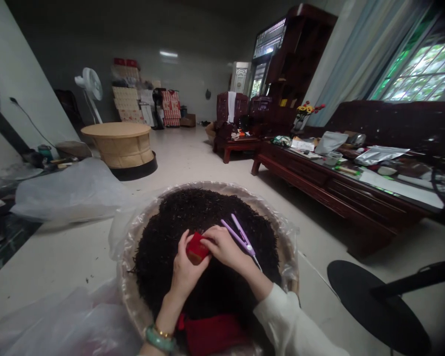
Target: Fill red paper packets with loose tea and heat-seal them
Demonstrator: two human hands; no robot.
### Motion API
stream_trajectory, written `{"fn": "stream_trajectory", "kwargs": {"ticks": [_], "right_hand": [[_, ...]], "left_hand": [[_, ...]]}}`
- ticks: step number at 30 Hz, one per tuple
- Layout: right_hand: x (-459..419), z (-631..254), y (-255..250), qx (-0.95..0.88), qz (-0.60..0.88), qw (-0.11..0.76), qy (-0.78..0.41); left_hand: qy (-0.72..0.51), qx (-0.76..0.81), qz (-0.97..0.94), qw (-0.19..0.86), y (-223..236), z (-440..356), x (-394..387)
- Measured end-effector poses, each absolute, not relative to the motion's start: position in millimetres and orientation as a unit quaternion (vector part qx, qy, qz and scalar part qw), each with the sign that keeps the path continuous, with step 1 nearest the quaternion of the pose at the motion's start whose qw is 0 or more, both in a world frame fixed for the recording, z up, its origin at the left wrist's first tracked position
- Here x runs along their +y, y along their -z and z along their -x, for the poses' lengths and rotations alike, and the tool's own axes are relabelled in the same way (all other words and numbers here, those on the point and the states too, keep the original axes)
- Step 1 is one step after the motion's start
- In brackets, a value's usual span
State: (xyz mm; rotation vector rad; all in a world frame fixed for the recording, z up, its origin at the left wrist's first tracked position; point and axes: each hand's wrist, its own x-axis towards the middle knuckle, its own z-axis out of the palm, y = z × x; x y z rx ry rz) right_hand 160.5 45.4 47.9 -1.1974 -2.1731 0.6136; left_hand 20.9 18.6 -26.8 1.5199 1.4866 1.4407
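Both of my hands are together over a large round basket [125,277] lined with clear plastic and heaped with dark, dry leaf-like strands [203,207]. My left hand [187,264] wraps its fingers round a small red pouch [197,247] with a brownish patch on its lower side. At the pouch's upper edge, my right hand [222,245] pinches with its fingertips. A purple hair straightener [243,236] lies on the dark strands just beyond my right hand, its two arms apart and its cord running towards my sleeve. Red cloth [215,333] lies at the near side of the basket.
A dark wooden table [311,183] covered with bags and papers stands at the right. A black round stand base [371,301] is on the floor nearby. Plastic sheeting [70,190], a drum-shaped woven stand [122,146] and a white fan [91,84] are at the left.
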Motion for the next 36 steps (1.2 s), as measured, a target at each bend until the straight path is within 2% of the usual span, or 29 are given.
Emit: {"fn": "stream_trajectory", "kwargs": {"ticks": [4, 11, 18, 21, 26, 31, 33, 36], "right_hand": [[52.7, -171.8, -44.7, -0.782, 0.419, 0.351, -0.3], [49.9, -172.3, -45.2, -0.766, 0.409, 0.38, -0.319], [61.8, -185.1, -45.1, -0.769, 0.432, 0.404, -0.244], [67.1, -187.3, -43.2, -0.742, 0.443, 0.415, -0.283], [64.5, -181.5, -56.2, -0.77, 0.386, 0.342, -0.376], [66.5, -182.2, -76.3, -0.825, 0.34, 0.244, -0.379], [67.3, -184.7, -78.4, -0.822, 0.353, 0.24, -0.377], [65.2, -187.3, -76.9, -0.777, 0.409, 0.281, -0.388]], "left_hand": [[-0.476, 0.483, -0.517, 0.523, 19.5, -5.6, 18.2], [-0.45, 0.438, -0.45, 0.635, 8.6, -15.6, 8.9], [-0.463, 0.441, -0.424, 0.642, 14.6, -18.4, 6.1], [-0.472, 0.437, -0.428, 0.635, 18.6, -16.7, 7.3], [-0.48, 0.447, -0.458, 0.6, 24.9, -17.2, 9.4], [-0.461, 0.456, -0.483, 0.589, 26.5, -18.5, 8.1], [-0.455, 0.458, -0.486, 0.589, 26.3, -18.3, 7.2], [-0.467, 0.465, -0.483, 0.577, 27.2, -17.2, 7.3]]}}
